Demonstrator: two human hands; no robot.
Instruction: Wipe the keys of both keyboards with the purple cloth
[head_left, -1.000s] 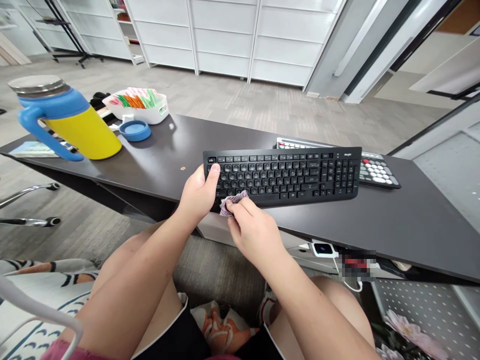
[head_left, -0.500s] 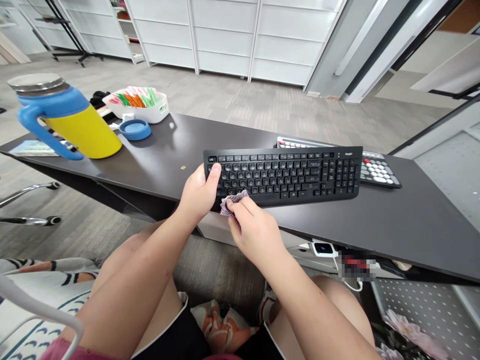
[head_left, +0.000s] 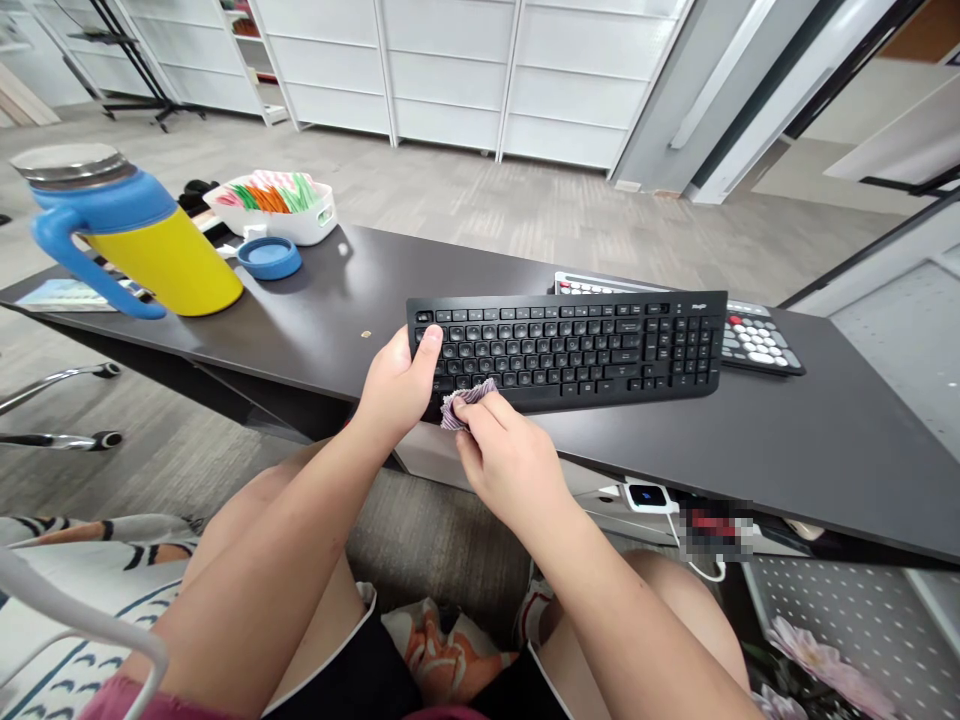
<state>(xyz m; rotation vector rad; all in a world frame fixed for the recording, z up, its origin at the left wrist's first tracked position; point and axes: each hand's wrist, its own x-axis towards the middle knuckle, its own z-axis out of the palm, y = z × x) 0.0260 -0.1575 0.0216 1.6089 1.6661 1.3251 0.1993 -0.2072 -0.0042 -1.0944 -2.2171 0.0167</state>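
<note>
A black keyboard (head_left: pixel 577 348) lies on a dark desk (head_left: pixel 787 440), near its front edge. My left hand (head_left: pixel 397 385) grips the keyboard's left end, thumb resting on the top-left keys. My right hand (head_left: pixel 510 460) pinches a small crumpled purple-and-white cloth (head_left: pixel 465 400) against the keyboard's front left corner, just beside my left hand.
A second keyboard with white and red keys (head_left: pixel 754 340) lies behind the black one. At the desk's left end stand a yellow jug with a blue handle (head_left: pixel 142 245), a blue lid (head_left: pixel 269 258) and a white tray of coloured items (head_left: pixel 274 205). A chair arm (head_left: pixel 60 410) is at left.
</note>
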